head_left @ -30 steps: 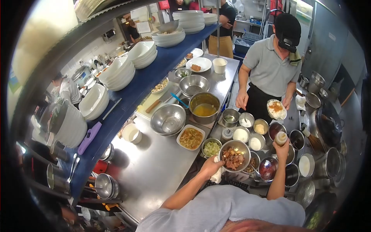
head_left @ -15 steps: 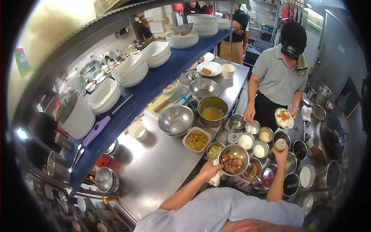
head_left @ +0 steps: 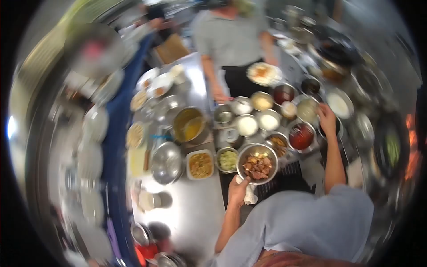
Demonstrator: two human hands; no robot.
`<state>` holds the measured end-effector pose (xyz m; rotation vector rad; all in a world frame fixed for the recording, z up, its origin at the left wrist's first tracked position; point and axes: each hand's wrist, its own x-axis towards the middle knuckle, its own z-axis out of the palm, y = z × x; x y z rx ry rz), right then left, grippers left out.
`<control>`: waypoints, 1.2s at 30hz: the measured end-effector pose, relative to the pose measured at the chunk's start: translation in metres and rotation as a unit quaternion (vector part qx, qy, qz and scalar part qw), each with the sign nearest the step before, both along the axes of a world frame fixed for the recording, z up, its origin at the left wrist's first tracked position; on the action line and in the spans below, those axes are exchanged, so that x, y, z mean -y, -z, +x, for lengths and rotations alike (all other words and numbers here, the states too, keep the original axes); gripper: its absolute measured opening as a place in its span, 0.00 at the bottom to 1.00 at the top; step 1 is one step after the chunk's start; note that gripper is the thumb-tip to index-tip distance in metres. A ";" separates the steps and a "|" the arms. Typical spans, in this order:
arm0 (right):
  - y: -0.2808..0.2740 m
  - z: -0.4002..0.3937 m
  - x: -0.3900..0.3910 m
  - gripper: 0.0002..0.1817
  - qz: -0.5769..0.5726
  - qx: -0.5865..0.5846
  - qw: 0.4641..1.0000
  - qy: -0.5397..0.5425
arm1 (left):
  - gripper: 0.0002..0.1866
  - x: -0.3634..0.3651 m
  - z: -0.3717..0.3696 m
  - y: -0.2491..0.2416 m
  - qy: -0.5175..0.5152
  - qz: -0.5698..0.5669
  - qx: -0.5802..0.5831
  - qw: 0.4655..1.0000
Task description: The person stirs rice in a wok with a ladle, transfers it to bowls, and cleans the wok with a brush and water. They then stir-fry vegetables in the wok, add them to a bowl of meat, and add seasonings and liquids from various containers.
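My left hand [head_left: 238, 192] grips the near rim of a metal bowl [head_left: 277, 168] with a white cloth [head_left: 251, 196] beneath its fingers. Chunks of browned meat [head_left: 258, 171] and paler pieces lie in the bowl. Farther right, my right hand [head_left: 327, 119] is closed at the rim of a metal container [head_left: 308, 110] of pale contents; what its fingers hold is blurred. A container of red sauce [head_left: 301, 135] is just left of that hand. A squeeze bottle [head_left: 288, 110] appears to stand among the containers, its top toward me.
Across the counter, a person [head_left: 231, 40] holds a plate of rice [head_left: 264, 73]. Around my bowl are chopped green pieces [head_left: 227, 159], a noodle-like dish [head_left: 200, 164], white sauces [head_left: 247, 125] and a pot [head_left: 189, 124]. A wok [head_left: 391, 151] sits at the right.
My view has swung right and blurred. My right hand has let go of the squeeze bottle and reached right to a container. My left hand still holds the bowl of meat.
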<state>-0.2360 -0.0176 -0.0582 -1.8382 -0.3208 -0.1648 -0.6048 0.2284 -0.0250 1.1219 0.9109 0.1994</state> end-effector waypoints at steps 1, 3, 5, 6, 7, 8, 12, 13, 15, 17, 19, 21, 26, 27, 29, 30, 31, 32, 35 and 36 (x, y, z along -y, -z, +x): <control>-0.014 -0.004 0.008 0.14 -0.044 0.024 0.999 0.011 | 0.13 -0.006 -0.001 0.003 0.025 -0.017 0.010 1.000; -0.074 -0.025 0.001 0.22 -0.218 -0.026 0.966 0.138 | 0.11 -0.025 -0.002 0.015 0.052 -0.045 0.024 0.997; -0.110 -0.032 -0.012 0.25 -0.192 -0.049 0.965 0.171 | 0.12 -0.044 0.000 0.018 0.071 -0.057 0.038 0.995; -0.114 -0.023 -0.019 0.24 -0.166 -0.007 0.969 0.185 | 0.12 -0.055 0.002 0.019 0.084 -0.068 0.046 0.993; -0.114 -0.013 -0.022 0.20 -0.181 -0.002 0.965 0.189 | 0.12 -0.058 0.005 0.019 0.092 -0.049 0.046 0.993; -0.111 -0.005 -0.025 0.20 -0.178 -0.001 0.965 0.195 | 0.12 -0.061 0.007 0.017 0.100 -0.042 0.046 0.993; -0.079 0.047 -0.033 0.14 -0.338 0.110 0.917 0.178 | 0.12 -0.066 0.007 0.019 0.115 -0.050 0.043 0.991; -0.052 0.066 -0.046 0.15 -0.361 0.094 0.919 0.130 | 0.12 -0.062 0.004 0.033 0.104 -0.062 0.052 0.991; -0.068 0.069 -0.082 0.15 -0.415 0.059 0.905 0.069 | 0.13 -0.062 0.007 0.034 0.101 -0.089 0.085 0.987; -0.081 0.042 -0.143 0.16 -0.460 0.018 0.886 0.055 | 0.13 -0.063 0.003 0.034 0.104 -0.094 0.099 0.985; -0.074 0.036 -0.180 0.16 -0.473 0.009 0.879 0.069 | 0.13 -0.068 0.004 0.039 0.116 -0.107 0.112 0.981; -0.047 0.048 -0.200 0.15 -0.568 -0.012 0.823 0.015 | 0.13 -0.065 0.006 0.026 0.130 -0.112 0.120 0.978; -0.060 0.048 -0.202 0.11 -0.551 0.019 0.833 0.046 | 0.12 -0.073 0.011 0.016 0.170 -0.062 0.099 0.978; -0.067 0.044 -0.194 0.11 -0.564 0.040 0.824 0.044 | 0.12 -0.071 0.014 0.019 0.163 -0.083 0.108 0.977; -0.066 0.025 -0.184 0.11 -0.575 0.089 0.814 0.015 | 0.13 -0.073 0.015 0.021 0.158 -0.079 0.128 0.976; -0.063 0.016 -0.183 0.11 -0.573 0.093 0.814 0.020 | 0.13 -0.076 0.019 0.022 0.160 -0.076 0.134 0.975; -0.055 0.009 -0.185 0.11 -0.550 0.054 0.833 0.019 | 0.12 -0.079 0.021 0.025 0.171 -0.066 0.139 0.973; -0.043 0.008 -0.185 0.12 -0.525 0.017 0.851 0.018 | 0.12 -0.081 0.023 0.031 0.181 -0.055 0.144 0.971; -0.008 0.016 -0.167 0.13 -0.510 -0.011 0.858 -0.057 | 0.13 -0.076 0.026 0.042 0.175 -0.057 0.159 0.970; -0.007 0.008 -0.163 0.13 -0.472 -0.047 0.877 -0.076 | 0.13 -0.076 0.025 0.040 0.166 -0.065 0.172 0.969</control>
